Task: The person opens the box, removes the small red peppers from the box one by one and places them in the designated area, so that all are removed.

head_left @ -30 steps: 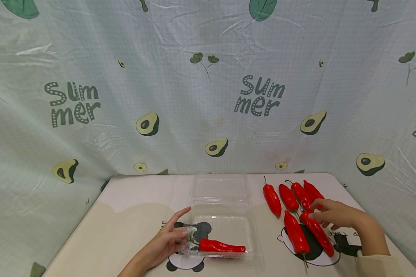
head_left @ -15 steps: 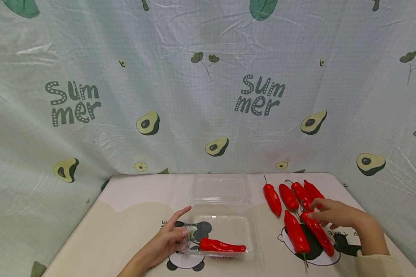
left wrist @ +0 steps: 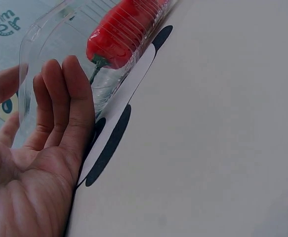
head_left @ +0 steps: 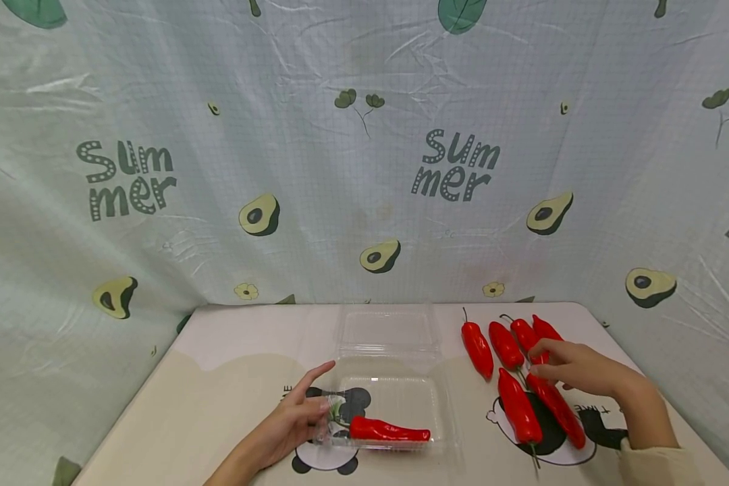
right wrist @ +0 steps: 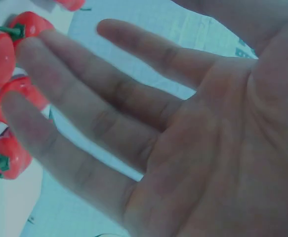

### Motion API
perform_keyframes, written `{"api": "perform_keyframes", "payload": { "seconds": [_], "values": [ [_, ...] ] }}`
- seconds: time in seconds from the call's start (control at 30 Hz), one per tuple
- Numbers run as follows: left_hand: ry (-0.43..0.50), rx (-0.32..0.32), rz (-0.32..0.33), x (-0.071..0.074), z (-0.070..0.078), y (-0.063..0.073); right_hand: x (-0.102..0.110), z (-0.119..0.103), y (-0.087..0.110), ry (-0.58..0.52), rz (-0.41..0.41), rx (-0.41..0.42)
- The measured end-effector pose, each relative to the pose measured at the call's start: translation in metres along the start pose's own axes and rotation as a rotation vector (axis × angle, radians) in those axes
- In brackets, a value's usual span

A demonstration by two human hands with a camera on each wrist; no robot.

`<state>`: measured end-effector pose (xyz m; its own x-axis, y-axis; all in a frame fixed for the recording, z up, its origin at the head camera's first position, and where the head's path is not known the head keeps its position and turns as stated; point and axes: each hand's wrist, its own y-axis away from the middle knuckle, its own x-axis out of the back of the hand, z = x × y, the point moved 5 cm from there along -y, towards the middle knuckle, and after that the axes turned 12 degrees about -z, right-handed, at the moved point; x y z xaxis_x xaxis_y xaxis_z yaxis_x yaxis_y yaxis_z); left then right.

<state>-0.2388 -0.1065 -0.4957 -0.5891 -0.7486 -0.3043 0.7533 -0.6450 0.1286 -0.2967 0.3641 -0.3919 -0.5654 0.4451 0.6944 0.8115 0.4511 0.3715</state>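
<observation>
A clear plastic clamshell container lies with its lid folded back, and one red chili pepper rests inside near its front wall. My left hand touches the container's left side, fingers mostly straight, with the pepper's green stem close to the fingertips. On the right, several red peppers lie loose on the table. Over that group hovers my right hand, its fingers spread and fairly straight, nothing held. It partly hides the peppers beneath it in the head view.
The light table carries printed cartoon figures. A pale curtain with avocado prints hangs behind and at both sides. The container's transparent lid lies flat toward the back. A single pepper lies at the group's left edge.
My right hand has lifted slightly and shifted a little back and left over the peppers, its fingers straightening. The left hand, container and peppers look unmoved.
</observation>
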Motion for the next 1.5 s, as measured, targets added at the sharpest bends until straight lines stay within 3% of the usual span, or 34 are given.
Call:
{"api": "perform_keyframes", "payload": {
  "seconds": [0.4,0.6,0.9,1.17,1.5],
  "values": [
    [0.006,0.000,-0.003,0.001,0.000,0.000,-0.011,-0.040,-0.004,0.075,0.068,0.213],
    [0.006,-0.011,-0.013,0.000,0.001,0.000,-0.018,-0.065,-0.011,0.122,0.099,0.273],
    [0.015,-0.021,-0.026,-0.001,0.002,0.000,-0.045,-0.105,-0.029,0.140,0.092,0.433],
    [0.009,-0.016,-0.017,0.000,0.001,0.000,-0.072,-0.140,-0.051,0.191,-0.028,0.454],
    [0.015,-0.010,-0.013,-0.001,0.002,-0.001,-0.098,-0.192,-0.066,0.289,-0.250,0.448]
  ]
}}
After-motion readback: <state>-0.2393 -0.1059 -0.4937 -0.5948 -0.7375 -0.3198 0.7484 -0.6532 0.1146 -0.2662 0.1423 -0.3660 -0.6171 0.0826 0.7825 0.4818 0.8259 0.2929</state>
